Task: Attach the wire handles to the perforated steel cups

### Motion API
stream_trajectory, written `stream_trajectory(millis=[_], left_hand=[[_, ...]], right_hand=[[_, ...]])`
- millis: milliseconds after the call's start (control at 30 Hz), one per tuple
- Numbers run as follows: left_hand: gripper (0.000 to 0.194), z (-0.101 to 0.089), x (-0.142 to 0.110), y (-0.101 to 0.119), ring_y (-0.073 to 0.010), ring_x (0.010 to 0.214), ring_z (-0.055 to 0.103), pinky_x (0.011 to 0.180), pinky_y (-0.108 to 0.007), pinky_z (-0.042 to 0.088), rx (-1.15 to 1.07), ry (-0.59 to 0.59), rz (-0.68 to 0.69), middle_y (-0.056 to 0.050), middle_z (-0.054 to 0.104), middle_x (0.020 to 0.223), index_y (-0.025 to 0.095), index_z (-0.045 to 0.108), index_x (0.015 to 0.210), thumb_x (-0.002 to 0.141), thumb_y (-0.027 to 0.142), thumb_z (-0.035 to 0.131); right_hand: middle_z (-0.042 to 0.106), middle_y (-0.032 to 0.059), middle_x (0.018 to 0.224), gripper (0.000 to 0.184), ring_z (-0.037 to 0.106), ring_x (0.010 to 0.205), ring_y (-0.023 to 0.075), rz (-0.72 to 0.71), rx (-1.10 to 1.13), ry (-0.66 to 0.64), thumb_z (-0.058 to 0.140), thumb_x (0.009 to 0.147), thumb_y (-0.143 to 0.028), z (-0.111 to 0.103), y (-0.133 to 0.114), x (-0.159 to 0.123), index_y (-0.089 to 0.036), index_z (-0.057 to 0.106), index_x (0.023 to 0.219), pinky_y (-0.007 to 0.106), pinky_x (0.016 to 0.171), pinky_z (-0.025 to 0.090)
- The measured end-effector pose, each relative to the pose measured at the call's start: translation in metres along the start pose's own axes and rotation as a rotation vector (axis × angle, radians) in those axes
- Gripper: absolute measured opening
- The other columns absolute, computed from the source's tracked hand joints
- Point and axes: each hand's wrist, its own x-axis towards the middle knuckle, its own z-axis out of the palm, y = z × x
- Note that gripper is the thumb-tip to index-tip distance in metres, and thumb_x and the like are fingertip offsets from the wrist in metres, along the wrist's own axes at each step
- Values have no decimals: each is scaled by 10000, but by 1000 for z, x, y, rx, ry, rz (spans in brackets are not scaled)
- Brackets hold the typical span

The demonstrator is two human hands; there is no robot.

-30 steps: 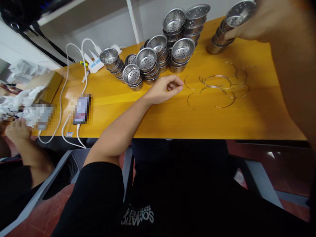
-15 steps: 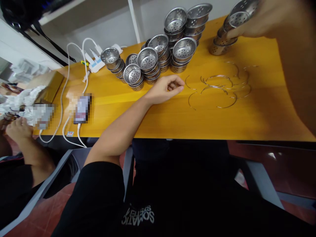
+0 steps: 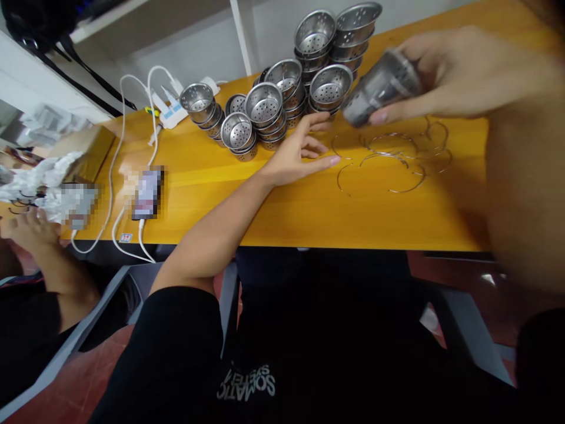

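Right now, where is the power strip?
The power strip is in the head view's upper left, on the table, just left of the leftmost cup stack; the left hand is well to its right.

A phone [image 3: 149,194] and white cable [image 3: 140,232] lie near a power strip [image 3: 173,116].

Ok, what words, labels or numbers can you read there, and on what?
"SOMATIC": upside down on the black shirt.
"SYSTE": the shirt's second line, ending unclear.
Small sticker at the table edge: a number, too blurred to read surely.
Phone screen: pixelated, unreadable.
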Motion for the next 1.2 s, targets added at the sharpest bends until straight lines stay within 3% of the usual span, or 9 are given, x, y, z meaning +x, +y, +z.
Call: stream_trajectory(millis=[33,100,200,333,467,700,867,967,1200], left_hand=[[764,-1,0,0,-154,1147,696,1026,-337,583,20,1,10,-111,509,1539,279,384,1469,838,355,809],[716,-5,2,-4,-196,1273,662,1146,-405,538,74,4,43,-110,558,1491,238,436,1419,839,422,813],[668,-14,6,-16,-235,1323,648,1228,-455,480,112,-9,83,-137,628,1400,165,535,1293,810,526,823],[715,-24,10,-28,-262,1329,650,1248,-473,470,136,-4,58,-158,653,1373,165,577,1235,749,616,845],[750,-29,10,-31,-264,1340,646,1253,-456,471,138,35,30,-174,644,1396,172,577,1236,729,656,842],[736,-35,12,-42,-275,1520,508,1313,-472,401,165,102,-38,-175,507,1578,216,474,1373,815,559,809],[664,-36,12,-40,-249,1533,485,1333,-453,364,199,109,-58,-165,501,1582,194,458,1393,871,453,776],[653,-35,12,-38,-241,1502,505,1335,-421,350,229,131,-72,-170,522,1555,160,469,1393,873,401,780],[572,-37,15,-46,-239,1437,549,1313,-412,355,292,209,-91,-147,576,1473,167,519,1342,866,339,786]], right_hand=[[714,19,1210,704,709,1093,270,-129,-56,-108,991,655,-452,25,-31,-13,-350,682,1280,471,1032,623],[714,24,1178,602,686,1080,270,-239,-93,-142,939,720,-526,65,-75,-29,-356,683,1237,493,1037,605],[705,35,1137,604,673,1008,262,-264,-90,-150,915,711,-597,93,-92,-31,-326,654,1184,485,935,611],[703,46,1133,648,666,993,249,-264,-89,-138,907,707,-619,98,-79,-23,-283,642,1193,432,895,604],[697,56,1195,650,647,1049,250,-309,-98,-100,901,744,-578,98,-69,-19,-268,640,1253,408,985,579],[662,75,1339,814,617,1214,292,-266,-93,-99,956,686,-513,84,-8,8,-264,594,1372,419,1093,535],[698,42,1232,576,633,1092,238,-370,-203,-111,903,769,-511,80,-32,-1,-280,683,1249,370,1030,536],[704,38,1215,554,649,1054,230,-367,-173,-137,864,816,-519,84,-41,-3,-264,676,1271,388,996,545],[667,84,1353,808,595,1256,301,-241,-106,-159,924,736,-489,85,30,33,-231,578,1419,442,1133,490]])
